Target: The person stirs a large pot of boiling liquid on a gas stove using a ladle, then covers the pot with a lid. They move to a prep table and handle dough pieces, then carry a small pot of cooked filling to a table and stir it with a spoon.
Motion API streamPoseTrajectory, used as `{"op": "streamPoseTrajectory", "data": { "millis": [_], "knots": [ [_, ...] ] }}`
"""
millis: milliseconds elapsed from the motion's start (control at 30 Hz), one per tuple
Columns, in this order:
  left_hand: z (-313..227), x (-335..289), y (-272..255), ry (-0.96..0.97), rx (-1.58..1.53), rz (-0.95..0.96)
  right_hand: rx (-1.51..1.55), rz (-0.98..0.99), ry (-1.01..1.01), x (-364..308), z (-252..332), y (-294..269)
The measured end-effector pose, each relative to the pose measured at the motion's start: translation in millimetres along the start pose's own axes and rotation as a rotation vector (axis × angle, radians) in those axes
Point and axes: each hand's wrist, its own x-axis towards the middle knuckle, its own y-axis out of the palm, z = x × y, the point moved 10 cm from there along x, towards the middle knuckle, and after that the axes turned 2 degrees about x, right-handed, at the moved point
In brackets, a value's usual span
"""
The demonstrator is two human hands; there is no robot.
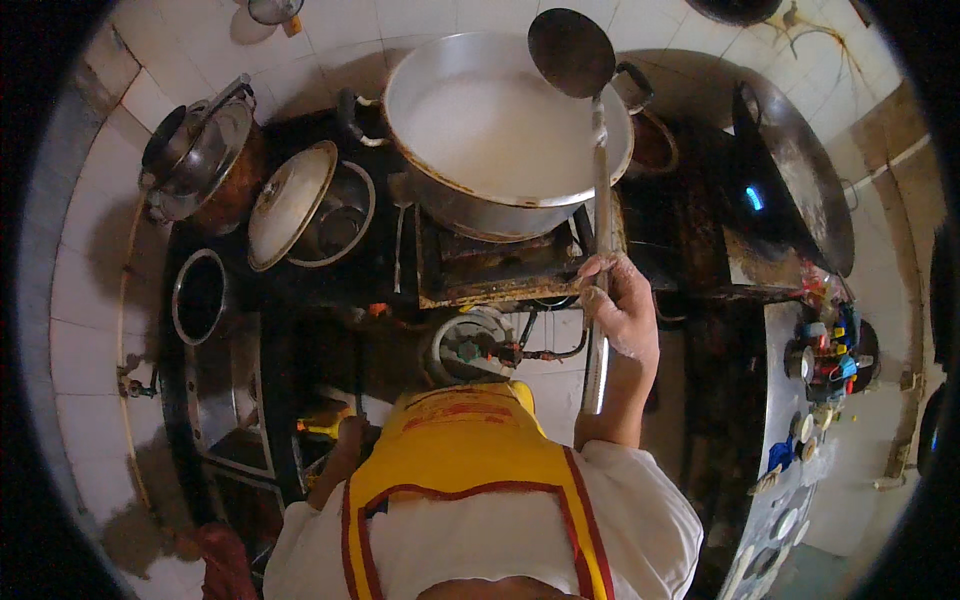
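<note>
My right hand (626,308), floury or wet-looking, is closed around the long metal handle of a ladle (572,54). The ladle's dark round bowl is raised past the right side of a large two-handled pot (465,208). Whitish, steamy-looking contents fill much of that pot, which stands on a stove burner. Low on the left, my left hand (350,436) hangs beside my apron, close to a yellow object (325,424) of a kind I cannot make out. Shadow hides its fingers.
A lid (292,206) leans on a metal pot (346,232), near a stacked pot (213,160) and an open pot (200,298). A spatula (400,205) lies left of the burner. At right are a wok (805,165) and a counter (765,385) holding small bottles and dishes.
</note>
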Motion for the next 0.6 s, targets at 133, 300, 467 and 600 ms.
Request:
{"op": "streamPoseTrajectory", "data": {
  "millis": [133, 300, 467, 600],
  "knots": [
    [-18.8, -5.9, 9.9, -0.037, -0.050, 0.007, -0.004, -0.029, 0.027, -2.5, 5.0, 5.9],
    [-24.8, -6.0, 19.0, -0.077, -0.023, 0.081, -0.020, -0.084, 0.063, -7.6, 9.7, 9.4],
    [-63.6, -4.6, 39.6, 0.676, 0.387, 0.438, -0.039, -0.092, 0.076, -11.3, 13.4, 11.6],
    [-44.6, 30.5, 29.5, 0.489, 0.393, 0.343, -0.043, -0.110, 0.024, -9.9, 16.2, 12.0]
  ]
}}
